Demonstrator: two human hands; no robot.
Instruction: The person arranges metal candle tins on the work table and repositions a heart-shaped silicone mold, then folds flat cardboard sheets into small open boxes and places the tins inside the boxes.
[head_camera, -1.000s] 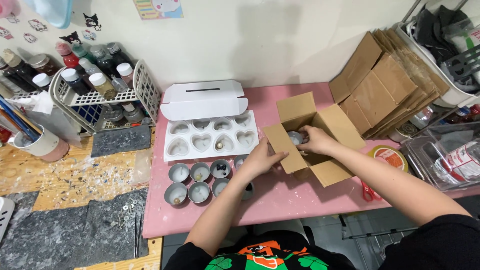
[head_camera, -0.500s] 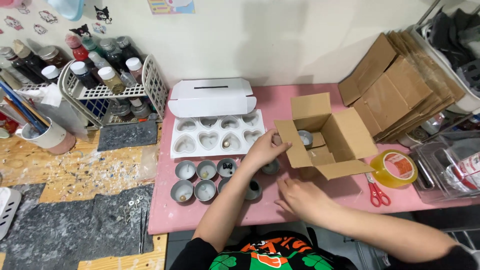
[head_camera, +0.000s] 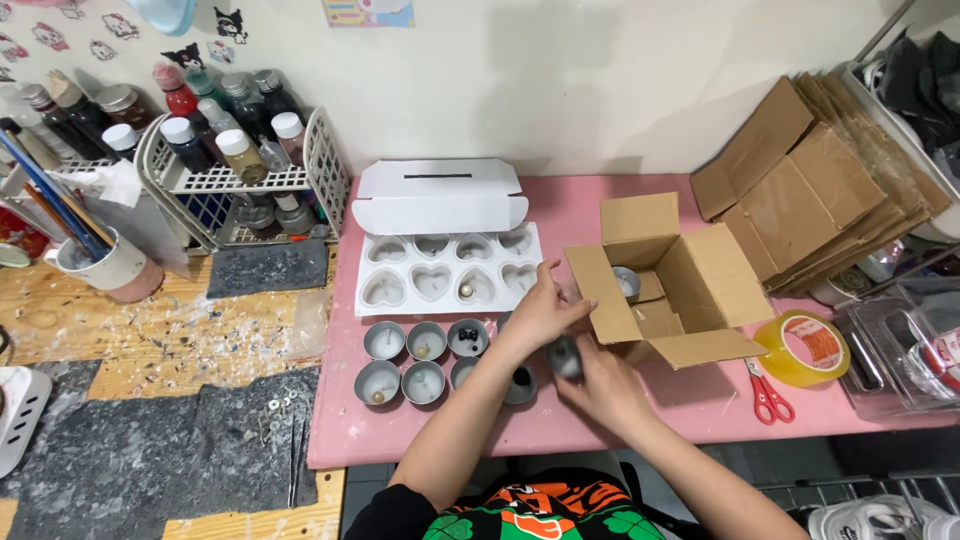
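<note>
On the far left, a wire rack (head_camera: 240, 180) holds about a dozen paint bottles, with a cup (head_camera: 105, 268) of brushes beside it on the speckled wooden bench. Right of that, on the pink table (head_camera: 600, 420), lies one white mould (head_camera: 450, 268) with eight heart-shaped hollows, its lid folded back. Below it stand small round grey tins (head_camera: 425, 355) in two rows; I count seven in view, some partly behind my arm. Further right sits one open cardboard box (head_camera: 670, 285) with another tin (head_camera: 626, 283) inside, then one pair of red-handled scissors (head_camera: 766, 392), one roll of yellow tape (head_camera: 802, 348), and a stack of flattened cartons (head_camera: 810, 190) leaning at the white wall. My left hand (head_camera: 545, 312) is loosely curled, fingers resting on the box's near flap. My right hand (head_camera: 600, 385) is closed around one grey tin (head_camera: 563, 356), held just in front of the box.
</note>
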